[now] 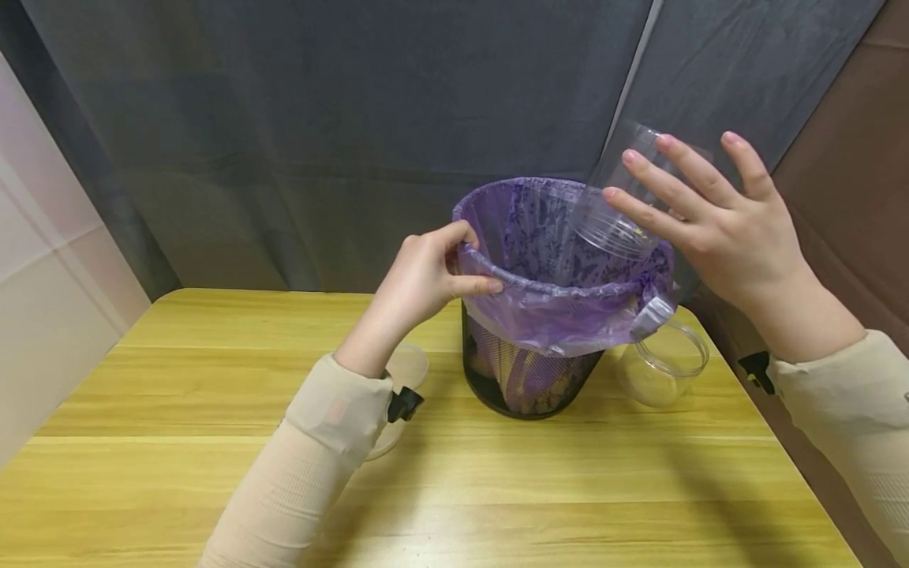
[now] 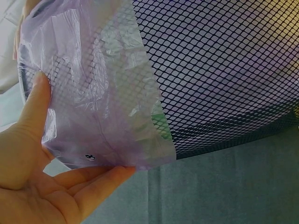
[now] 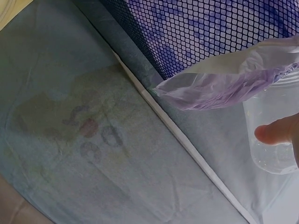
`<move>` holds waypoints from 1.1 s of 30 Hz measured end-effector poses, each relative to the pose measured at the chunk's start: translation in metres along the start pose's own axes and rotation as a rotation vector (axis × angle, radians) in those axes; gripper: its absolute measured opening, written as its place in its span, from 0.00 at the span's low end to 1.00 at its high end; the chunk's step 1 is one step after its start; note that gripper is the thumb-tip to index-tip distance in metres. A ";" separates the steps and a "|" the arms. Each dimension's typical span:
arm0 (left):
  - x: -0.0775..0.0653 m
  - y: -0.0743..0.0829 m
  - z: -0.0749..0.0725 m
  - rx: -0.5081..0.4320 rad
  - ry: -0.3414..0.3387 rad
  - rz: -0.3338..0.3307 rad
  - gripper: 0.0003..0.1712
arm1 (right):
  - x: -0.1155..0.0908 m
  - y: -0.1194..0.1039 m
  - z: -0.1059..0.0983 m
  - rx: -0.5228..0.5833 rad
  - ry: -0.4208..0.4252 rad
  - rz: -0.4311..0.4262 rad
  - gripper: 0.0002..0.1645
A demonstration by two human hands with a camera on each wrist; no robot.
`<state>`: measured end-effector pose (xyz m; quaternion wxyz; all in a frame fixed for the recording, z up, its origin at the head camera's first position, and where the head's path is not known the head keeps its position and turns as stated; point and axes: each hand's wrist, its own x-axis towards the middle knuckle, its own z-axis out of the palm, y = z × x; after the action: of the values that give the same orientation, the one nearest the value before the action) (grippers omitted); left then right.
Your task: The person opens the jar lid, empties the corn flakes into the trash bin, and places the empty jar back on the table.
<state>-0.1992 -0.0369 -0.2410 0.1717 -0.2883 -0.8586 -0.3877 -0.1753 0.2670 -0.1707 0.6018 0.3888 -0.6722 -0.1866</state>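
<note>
A black mesh trash can (image 1: 533,386), lined with a purple bag (image 1: 547,319), leans on the table. My left hand (image 1: 426,272) grips its rim on the left side, with the thumb (image 2: 37,98) lying against the bag. Over the right side of the opening, my right hand (image 1: 738,225) holds a clear plastic jar (image 1: 614,225) tipped mouth down. Its fingers spread along the near side while the thumb (image 3: 275,131) presses the far side. Small yellowish bits show near the jar's mouth, which is inside the bag's rim.
Behind the can's right side, a second clear jar (image 1: 660,371) stands on the wooden table (image 1: 234,379). Translucent round lids (image 1: 409,365) lie beside my left forearm, partly hidden by the sleeve. A grey curtain (image 1: 319,142) hangs behind the table.
</note>
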 end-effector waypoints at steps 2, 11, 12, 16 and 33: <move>0.000 0.000 0.000 0.000 0.000 -0.001 0.23 | 0.000 0.000 0.000 0.001 -0.003 -0.007 0.52; 0.000 0.001 -0.001 0.007 0.003 -0.002 0.23 | 0.002 0.002 0.001 0.007 -0.027 -0.054 0.51; 0.000 0.000 -0.001 0.007 0.003 -0.004 0.23 | 0.003 0.002 0.001 0.006 -0.030 -0.059 0.52; 0.000 0.000 0.000 0.008 0.002 -0.005 0.23 | 0.004 0.003 0.001 0.004 -0.044 -0.075 0.52; -0.001 0.000 0.000 0.005 0.006 0.002 0.23 | 0.004 0.008 0.001 0.018 -0.106 -0.165 0.51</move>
<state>-0.1984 -0.0367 -0.2415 0.1754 -0.2876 -0.8586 -0.3864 -0.1787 0.2687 -0.1629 0.5444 0.4378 -0.6706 -0.2495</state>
